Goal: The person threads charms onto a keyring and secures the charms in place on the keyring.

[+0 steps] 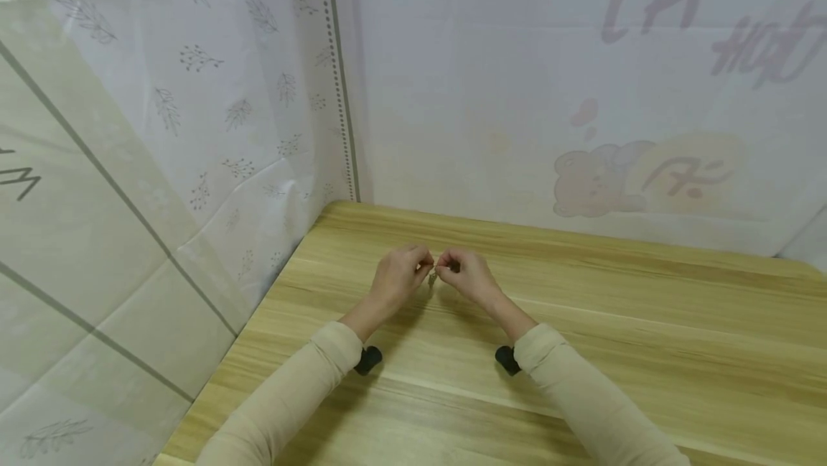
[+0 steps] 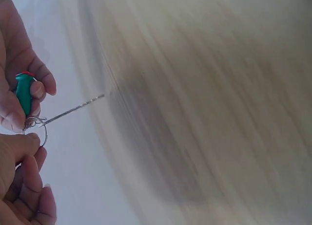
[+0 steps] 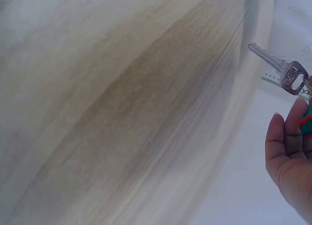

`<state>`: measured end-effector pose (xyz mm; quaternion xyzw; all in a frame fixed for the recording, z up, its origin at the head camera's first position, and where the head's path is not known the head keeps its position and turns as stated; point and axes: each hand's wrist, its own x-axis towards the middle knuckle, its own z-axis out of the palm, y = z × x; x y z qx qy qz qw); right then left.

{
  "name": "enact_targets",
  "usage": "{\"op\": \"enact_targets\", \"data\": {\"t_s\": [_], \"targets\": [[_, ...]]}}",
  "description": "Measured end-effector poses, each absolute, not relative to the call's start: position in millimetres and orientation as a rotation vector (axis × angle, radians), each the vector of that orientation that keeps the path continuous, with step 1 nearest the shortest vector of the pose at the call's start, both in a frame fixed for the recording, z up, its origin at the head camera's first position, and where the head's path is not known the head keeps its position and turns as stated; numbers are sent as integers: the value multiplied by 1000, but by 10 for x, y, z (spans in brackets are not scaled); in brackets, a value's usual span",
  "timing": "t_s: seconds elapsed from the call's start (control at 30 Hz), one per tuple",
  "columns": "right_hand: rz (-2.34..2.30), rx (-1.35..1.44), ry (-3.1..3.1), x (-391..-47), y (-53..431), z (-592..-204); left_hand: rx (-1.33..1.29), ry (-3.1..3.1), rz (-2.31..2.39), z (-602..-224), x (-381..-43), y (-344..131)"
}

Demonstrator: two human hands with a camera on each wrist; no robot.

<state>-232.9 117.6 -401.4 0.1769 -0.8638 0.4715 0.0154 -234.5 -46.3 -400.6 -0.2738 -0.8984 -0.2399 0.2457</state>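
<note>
A silver key (image 3: 287, 73) hangs from a thin metal key ring (image 2: 46, 136) between the two hands, its blade slanting away from them. The left hand (image 1: 397, 276) pinches the ring between thumb and fingertip, its other fingers curled loosely. Close beside it, the right hand (image 1: 470, 278) pinches a small green fob with a red edge (image 2: 24, 92), which joins the ring. The fob is partly cut off in the right wrist view. In the head view the key and ring are tiny, and the fob is hidden by the fingers.
Both hands are above a wood-grain table (image 1: 400, 394). A patterned cloth (image 1: 465, 107) hangs behind it, and another (image 1: 239, 114) hangs along the left side. Black wrist mounts (image 1: 369, 360) sit below both sleeves.
</note>
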Motion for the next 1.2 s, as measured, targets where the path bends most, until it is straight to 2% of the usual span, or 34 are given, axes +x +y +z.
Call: {"op": "enact_targets", "data": {"t_s": [0.27, 0.7, 1.03, 1.2], "targets": [[1480, 553, -2688, -2334, 1172, -4041, -595, -2572, -885, -3989, -2354, -484], [1433, 584, -2694, -2329, 1153, -4015, -756, -2452, -641, -3984, -2328, -482], [1472, 552, -2681, -2310, 1137, -4012, -589, -2547, -859, -3955, -2325, -499], [1471, 551, -2677, -2300, 1140, -4002, -588, -2547, -893, -3954, -2343, -505]]}}
